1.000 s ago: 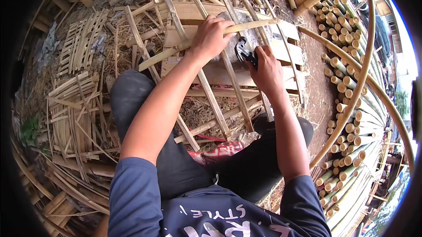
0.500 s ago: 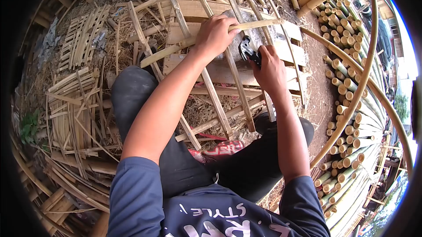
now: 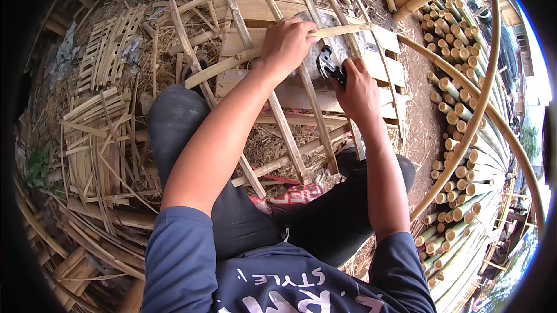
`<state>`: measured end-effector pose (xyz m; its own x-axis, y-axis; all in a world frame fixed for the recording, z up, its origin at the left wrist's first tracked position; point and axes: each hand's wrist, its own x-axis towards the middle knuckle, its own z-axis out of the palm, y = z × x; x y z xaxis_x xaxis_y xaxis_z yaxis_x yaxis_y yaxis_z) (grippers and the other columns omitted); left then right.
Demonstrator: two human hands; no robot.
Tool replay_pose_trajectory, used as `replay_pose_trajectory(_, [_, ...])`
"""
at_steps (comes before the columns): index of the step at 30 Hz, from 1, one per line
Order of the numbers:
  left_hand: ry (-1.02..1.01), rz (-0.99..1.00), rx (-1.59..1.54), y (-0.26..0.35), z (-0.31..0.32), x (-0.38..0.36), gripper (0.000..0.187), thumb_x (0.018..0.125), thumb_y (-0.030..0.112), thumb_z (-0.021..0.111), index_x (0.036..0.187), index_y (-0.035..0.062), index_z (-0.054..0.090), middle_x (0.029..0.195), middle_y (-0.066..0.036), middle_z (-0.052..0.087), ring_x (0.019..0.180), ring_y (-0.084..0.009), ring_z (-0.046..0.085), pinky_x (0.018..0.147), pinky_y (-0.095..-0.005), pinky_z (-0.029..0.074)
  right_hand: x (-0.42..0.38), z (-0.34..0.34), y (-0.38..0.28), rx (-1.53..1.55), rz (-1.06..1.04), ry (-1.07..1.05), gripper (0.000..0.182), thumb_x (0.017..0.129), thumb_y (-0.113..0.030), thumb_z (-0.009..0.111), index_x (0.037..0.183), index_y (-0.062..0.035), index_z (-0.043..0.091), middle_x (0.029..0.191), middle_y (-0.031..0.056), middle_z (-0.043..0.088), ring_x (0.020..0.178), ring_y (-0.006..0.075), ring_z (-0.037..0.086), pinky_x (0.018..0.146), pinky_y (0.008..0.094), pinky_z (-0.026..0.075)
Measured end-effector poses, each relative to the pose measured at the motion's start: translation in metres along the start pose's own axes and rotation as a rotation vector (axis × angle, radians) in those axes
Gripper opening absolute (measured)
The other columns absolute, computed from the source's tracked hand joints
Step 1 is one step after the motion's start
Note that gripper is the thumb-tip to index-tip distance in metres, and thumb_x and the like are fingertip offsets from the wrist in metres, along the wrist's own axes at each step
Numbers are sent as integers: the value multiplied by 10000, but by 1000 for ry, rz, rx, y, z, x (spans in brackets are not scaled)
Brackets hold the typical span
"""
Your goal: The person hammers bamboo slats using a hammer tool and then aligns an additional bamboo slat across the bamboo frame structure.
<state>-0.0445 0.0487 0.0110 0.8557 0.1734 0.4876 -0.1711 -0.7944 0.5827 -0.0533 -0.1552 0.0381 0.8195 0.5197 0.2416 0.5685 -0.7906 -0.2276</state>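
My left hand (image 3: pixel 287 43) is closed around a crosswise bamboo slat (image 3: pixel 226 68), pressing it where it passes over the long slats. Those long bamboo slats (image 3: pixel 285 130) run away from me, roughly side by side, forming an open lattice over my lap. My right hand (image 3: pixel 358 86) grips a dark claw hammer (image 3: pixel 326 62), its head near the crosswise slat and just right of my left hand. Most of the hammer's handle is hidden by my fingers. Whether my left fingers also pinch a nail cannot be made out.
Beneath the lattice lie a grey stone block (image 3: pixel 331 21) and wooden boards (image 3: pixel 383 68). A large stack of bamboo poles (image 3: pixel 464 156) fills the right side, with a curved pole (image 3: pixel 486 81) in front. Slat bundles (image 3: pixel 96 139) lie left. A red printed bag (image 3: pixel 296 195) sits between my legs.
Both hands and the lattice have shifted very slightly. My left hand still holds the crosswise slat, and my right hand still holds the hammer near it.
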Motion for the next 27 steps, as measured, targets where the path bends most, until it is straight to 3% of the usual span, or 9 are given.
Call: replay_pose_trajectory(27, [-25,-22,-5,-1,1,0,219,879,241,716,1037,90,733,954,-96,711,908,-300,684,808,-408,547,0,1,2,-20,-23,-10,326,840,-204,749,1033,-40,543,1044,190,584,802,414,668,672,485,541])
